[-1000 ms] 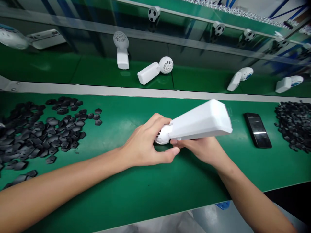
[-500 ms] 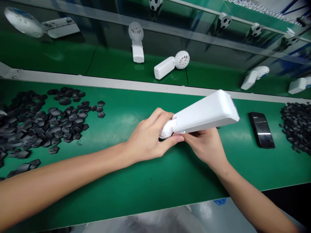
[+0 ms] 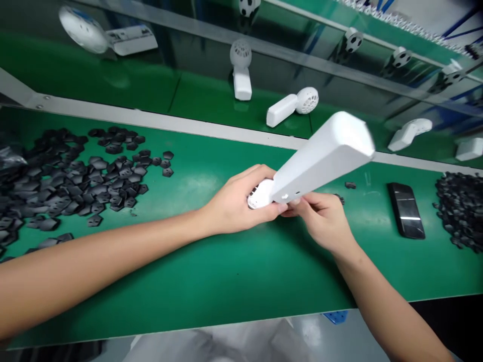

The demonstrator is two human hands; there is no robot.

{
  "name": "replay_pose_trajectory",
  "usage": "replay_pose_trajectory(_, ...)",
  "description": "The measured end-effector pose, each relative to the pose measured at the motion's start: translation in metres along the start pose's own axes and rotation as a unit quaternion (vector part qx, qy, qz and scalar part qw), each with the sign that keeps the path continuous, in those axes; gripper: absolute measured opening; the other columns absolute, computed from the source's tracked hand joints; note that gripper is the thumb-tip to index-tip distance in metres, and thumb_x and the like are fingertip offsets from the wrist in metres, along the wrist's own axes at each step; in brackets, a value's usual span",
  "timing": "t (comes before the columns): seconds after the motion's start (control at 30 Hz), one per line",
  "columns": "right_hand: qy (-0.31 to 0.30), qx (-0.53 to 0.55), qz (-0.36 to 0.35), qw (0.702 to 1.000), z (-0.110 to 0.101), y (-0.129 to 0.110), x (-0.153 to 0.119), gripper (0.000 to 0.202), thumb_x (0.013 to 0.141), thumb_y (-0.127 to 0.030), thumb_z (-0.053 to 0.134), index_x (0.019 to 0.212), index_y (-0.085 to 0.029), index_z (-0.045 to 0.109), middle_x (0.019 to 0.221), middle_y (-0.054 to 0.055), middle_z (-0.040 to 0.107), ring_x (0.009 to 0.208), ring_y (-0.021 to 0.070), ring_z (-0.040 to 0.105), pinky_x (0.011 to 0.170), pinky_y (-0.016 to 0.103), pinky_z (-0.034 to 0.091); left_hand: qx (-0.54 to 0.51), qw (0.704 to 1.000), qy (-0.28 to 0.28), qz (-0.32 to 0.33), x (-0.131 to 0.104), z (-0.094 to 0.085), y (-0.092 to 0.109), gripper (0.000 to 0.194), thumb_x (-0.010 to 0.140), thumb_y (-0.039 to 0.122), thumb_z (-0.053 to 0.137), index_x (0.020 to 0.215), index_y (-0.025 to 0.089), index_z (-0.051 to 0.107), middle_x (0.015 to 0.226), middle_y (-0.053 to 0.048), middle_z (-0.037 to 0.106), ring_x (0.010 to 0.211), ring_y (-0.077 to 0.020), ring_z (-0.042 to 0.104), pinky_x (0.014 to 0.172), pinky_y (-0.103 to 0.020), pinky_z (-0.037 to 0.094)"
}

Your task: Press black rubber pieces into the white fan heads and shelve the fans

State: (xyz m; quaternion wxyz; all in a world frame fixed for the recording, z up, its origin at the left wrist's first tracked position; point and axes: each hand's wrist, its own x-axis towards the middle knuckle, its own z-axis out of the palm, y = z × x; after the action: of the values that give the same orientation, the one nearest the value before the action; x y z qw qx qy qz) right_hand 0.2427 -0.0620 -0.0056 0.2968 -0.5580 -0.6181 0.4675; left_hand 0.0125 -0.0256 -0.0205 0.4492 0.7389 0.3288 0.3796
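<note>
A white handheld fan [image 3: 320, 156] is held above the green bench, its long handle tilted up and to the right. My left hand [image 3: 249, 201] is wrapped round the round grille head, fingers over the far side and thumb along the near side. My right hand [image 3: 328, 221] is closed in a pinch under the fan's neck, close against the left thumb tip. Whatever lies between those fingertips is hidden by the handle and the fingers. Small black pieces [image 3: 350, 185] lie on the bench just beyond the right hand.
Many black five-sided pieces [image 3: 98, 181] are spread at left. On the right are a black phone-like slab [image 3: 406, 210] and a heap of small black parts [image 3: 460, 211]. Beyond a white metal rail [image 3: 166, 120], more white fans [image 3: 283, 109] lie on a green belt.
The fan's handle has swung up more steeply, turning its narrow side into view. Both hands keep their places at the head and neck. The whole view has shifted slightly.
</note>
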Motion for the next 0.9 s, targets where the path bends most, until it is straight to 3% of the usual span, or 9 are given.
replay_pose_trajectory(0.13,0.015,0.080,-0.002,0.997,-0.010,0.004,0.006,0.039,0.104,-0.056,0.061,0.103,-0.022,0.081,0.096,0.009,0.080,0.088,0.0225,0.078,0.082,0.035,0.065,-0.058,0.998,-0.013,-0.035,-0.004,-0.004,0.004,0.027,0.091,0.034,0.072,0.110,0.016,0.063,0.100,-0.003,0.068,0.086,-0.0171,0.062,0.076,-0.028,0.048)
replay_pose_trajectory(0.23,0.039,0.112,-0.034,0.992,-0.017,0.006,0.013,0.037,0.104,-0.055,0.060,0.116,-0.024,0.076,0.102,0.008,0.078,0.084,0.0196,0.076,0.069,0.030,0.061,-0.116,0.991,-0.034,-0.065,-0.005,-0.006,0.006,0.029,0.093,0.038,0.072,0.109,0.015,0.063,0.096,-0.003,0.066,0.081,-0.0151,0.058,0.073,-0.027,0.046)
replay_pose_trajectory(0.3,0.033,0.153,-0.069,0.985,-0.019,0.000,0.017,0.050,0.098,-0.062,0.067,0.135,-0.029,0.067,0.121,0.008,0.075,0.081,0.0181,0.073,0.058,0.027,0.055,-0.179,0.974,-0.101,-0.099,-0.004,-0.007,0.008,0.034,0.094,0.041,0.074,0.112,0.015,0.062,0.093,-0.003,0.064,0.077,-0.0143,0.058,0.070,-0.026,0.046)
replay_pose_trajectory(0.4,-0.006,0.189,-0.086,0.978,-0.018,-0.017,0.020,0.092,0.081,-0.078,0.074,0.158,-0.035,0.046,0.139,0.010,0.067,0.077,0.0173,0.067,0.054,0.027,0.049,-0.253,0.927,-0.243,-0.130,-0.005,-0.008,0.007,0.042,0.095,0.046,0.073,0.120,0.014,0.062,0.097,-0.006,0.066,0.078,-0.0151,0.060,0.068,-0.026,0.049)
replay_pose_trajectory(0.5,-0.017,0.159,-0.077,0.984,-0.019,-0.039,0.031,0.081,0.079,-0.077,0.076,0.140,-0.027,0.063,0.104,0.007,0.073,0.064,0.0146,0.058,0.052,0.027,0.045,-0.314,0.898,-0.281,-0.129,-0.007,-0.004,0.001,0.056,0.094,0.057,0.070,0.130,0.016,0.059,0.112,-0.012,0.068,0.074,-0.0137,0.059,0.056,-0.023,0.044)
replay_pose_trajectory(0.6,0.002,0.126,-0.112,0.986,-0.026,-0.063,0.062,0.052,0.083,-0.070,0.077,0.098,-0.020,0.069,0.075,0.001,0.063,0.053,0.0112,0.050,0.048,0.025,0.040,-0.435,0.866,-0.190,-0.158,-0.008,0.001,-0.009,0.071,0.095,0.074,0.054,0.144,0.023,0.042,0.118,-0.014,0.067,0.061,-0.0136,0.060,0.040,-0.020,0.036)
replay_pose_trajectory(0.67,0.026,0.108,-0.148,0.983,-0.032,-0.082,0.092,0.050,0.087,-0.069,0.073,0.094,-0.021,0.063,0.072,0.000,0.062,0.051,0.0115,0.051,0.047,0.025,0.038,-0.470,0.850,-0.154,-0.181,-0.007,0.004,-0.012,0.075,0.095,0.082,0.039,0.136,0.020,0.047,0.116,-0.014,0.065,0.062,-0.0159,0.063,0.039,-0.022,0.040)
replay_pose_trajectory(0.8,0.128,-0.015,-0.249,0.960,-0.028,-0.107,0.153,0.048,0.095,-0.064,0.067,0.116,-0.021,0.061,0.099,0.005,0.075,0.075,0.0197,0.067,0.068,0.029,0.051,-0.343,0.893,-0.230,-0.178,-0.008,0.006,-0.008,0.075,0.092,0.073,0.061,0.138,0.014,0.054,0.103,-0.012,0.069,0.062,-0.0123,0.060,0.049,-0.022,0.041)
replay_pose_trajectory(0.9,0.159,-0.207,-0.274,0.926,-0.001,-0.096,0.184,0.058,0.100,-0.054,0.063,0.148,-0.022,0.052,0.122,0.008,0.075,0.102,0.0287,0.071,0.093,0.038,0.051,-0.229,0.922,-0.261,-0.174,-0.013,0.006,-0.001,0.059,0.096,0.060,0.067,0.131,0.013,0.061,0.099,-0.010,0.071,0.067,-0.0099,0.056,0.062,-0.024,0.044)
